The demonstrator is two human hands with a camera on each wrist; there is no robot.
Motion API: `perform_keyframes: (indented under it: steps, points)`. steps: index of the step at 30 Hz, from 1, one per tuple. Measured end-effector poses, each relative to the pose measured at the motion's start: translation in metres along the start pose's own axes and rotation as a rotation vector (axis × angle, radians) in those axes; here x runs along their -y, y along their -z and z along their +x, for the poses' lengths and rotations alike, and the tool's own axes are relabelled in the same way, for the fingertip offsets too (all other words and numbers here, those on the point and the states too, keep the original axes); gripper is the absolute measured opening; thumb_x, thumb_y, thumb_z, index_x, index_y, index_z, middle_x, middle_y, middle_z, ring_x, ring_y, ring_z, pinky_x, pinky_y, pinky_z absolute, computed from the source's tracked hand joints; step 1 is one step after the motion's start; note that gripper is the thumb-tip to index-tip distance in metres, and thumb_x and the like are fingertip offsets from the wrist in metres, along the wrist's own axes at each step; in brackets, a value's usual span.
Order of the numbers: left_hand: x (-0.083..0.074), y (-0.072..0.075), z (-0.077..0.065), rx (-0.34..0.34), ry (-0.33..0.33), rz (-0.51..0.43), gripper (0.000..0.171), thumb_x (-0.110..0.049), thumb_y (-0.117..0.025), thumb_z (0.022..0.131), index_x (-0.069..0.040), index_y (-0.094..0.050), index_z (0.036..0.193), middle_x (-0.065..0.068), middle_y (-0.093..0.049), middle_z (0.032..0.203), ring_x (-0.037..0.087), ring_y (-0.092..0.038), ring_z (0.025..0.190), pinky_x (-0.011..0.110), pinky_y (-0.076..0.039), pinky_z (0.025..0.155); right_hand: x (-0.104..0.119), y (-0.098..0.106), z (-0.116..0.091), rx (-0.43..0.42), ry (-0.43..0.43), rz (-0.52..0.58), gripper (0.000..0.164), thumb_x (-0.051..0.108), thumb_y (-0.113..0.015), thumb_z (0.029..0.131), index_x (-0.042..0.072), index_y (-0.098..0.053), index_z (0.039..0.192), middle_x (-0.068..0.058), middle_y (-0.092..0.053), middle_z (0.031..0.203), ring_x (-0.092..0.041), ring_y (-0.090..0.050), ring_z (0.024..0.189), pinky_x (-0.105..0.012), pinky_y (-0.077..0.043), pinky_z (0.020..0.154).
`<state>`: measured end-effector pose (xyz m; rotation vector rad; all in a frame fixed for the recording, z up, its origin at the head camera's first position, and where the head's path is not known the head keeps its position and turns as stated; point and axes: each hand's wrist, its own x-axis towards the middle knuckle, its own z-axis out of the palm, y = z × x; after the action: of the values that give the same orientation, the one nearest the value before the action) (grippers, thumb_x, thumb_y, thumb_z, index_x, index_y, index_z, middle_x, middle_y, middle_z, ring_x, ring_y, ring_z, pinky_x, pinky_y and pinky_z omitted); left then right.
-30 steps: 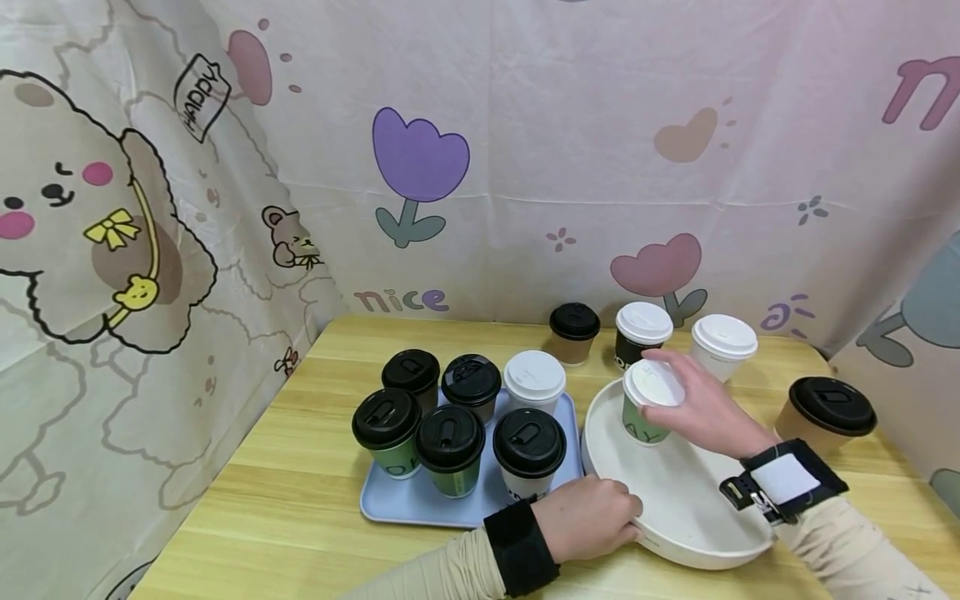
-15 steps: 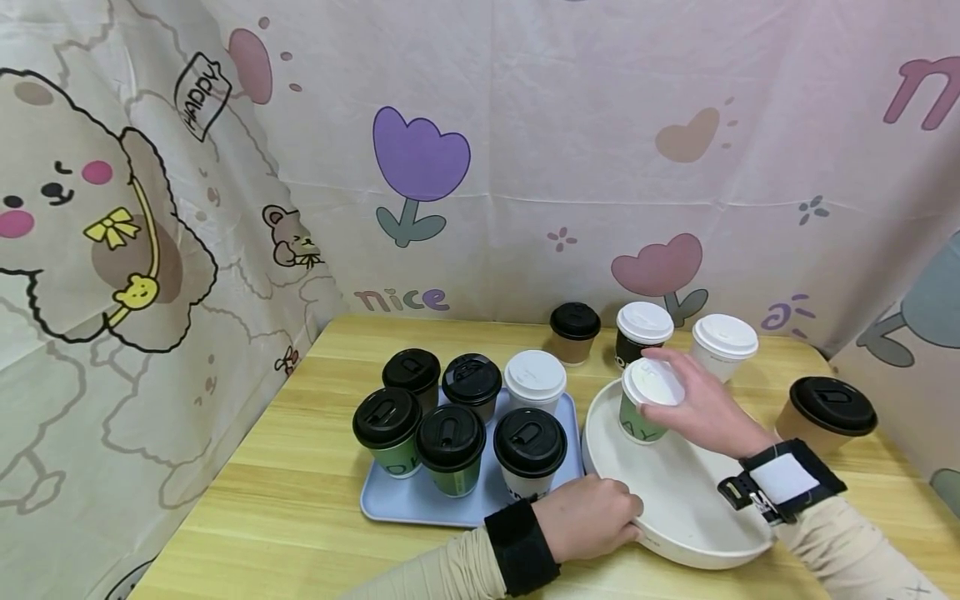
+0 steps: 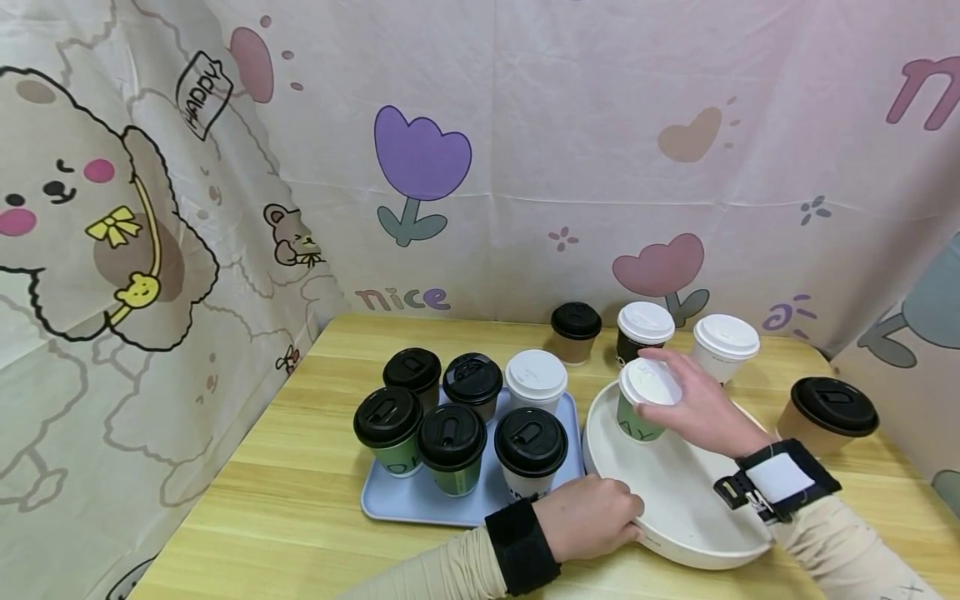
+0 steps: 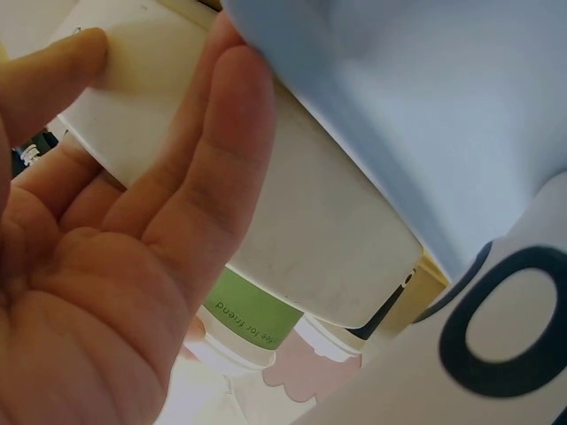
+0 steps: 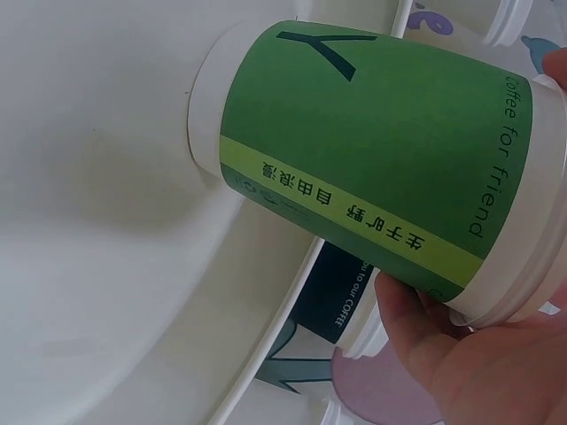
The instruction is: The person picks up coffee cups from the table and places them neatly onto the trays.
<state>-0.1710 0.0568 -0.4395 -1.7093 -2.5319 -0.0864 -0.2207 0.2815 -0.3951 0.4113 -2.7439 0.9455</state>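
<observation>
My right hand (image 3: 701, 404) grips a green paper coffee cup (image 5: 372, 159) with a white lid (image 3: 649, 382), near its top. The cup is roughly upright inside a round white tray (image 3: 697, 517), toward its back left; its base is at the tray floor, and I cannot tell if it touches. At the tray's near left rim my left hand (image 3: 588, 518) holds the edge. In the left wrist view the fingers (image 4: 235, 142) lie along the tray's outer wall, close to a blue tray (image 4: 425, 97). The left fingertips are partly hidden in the head view.
Several lidded cups stand on the blue tray, among them a white-lidded cup (image 3: 536, 379) and a black-lidded cup (image 3: 531, 450). Behind the round tray are a brown cup (image 3: 576, 333), a black cup (image 3: 643, 329) and a white cup (image 3: 723, 346). A tan cup (image 3: 825, 412) stands right.
My right hand has shifted the green cup slightly left and back within the round tray. The left hand stays at the rim.
</observation>
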Motion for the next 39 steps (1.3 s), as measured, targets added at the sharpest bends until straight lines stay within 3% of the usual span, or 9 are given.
perform_keyframes:
  steps: [39]
  points:
    - [-0.0007, 0.0001, -0.0001, -0.008, -0.005, 0.017, 0.015, -0.036, -0.068, 0.101, -0.023, -0.072, 0.094, -0.013, -0.064, 0.081, -0.005, -0.061, 0.077, 0.011, -0.047, 0.069, -0.0001, -0.0025, 0.0064, 0.024, -0.044, 0.018, 0.078, 0.029, -0.078, 0.087, 0.007, -0.043, 0.153, -0.028, -0.045, 0.146, -0.043, -0.052, 0.122, -0.062, -0.045, 0.093]
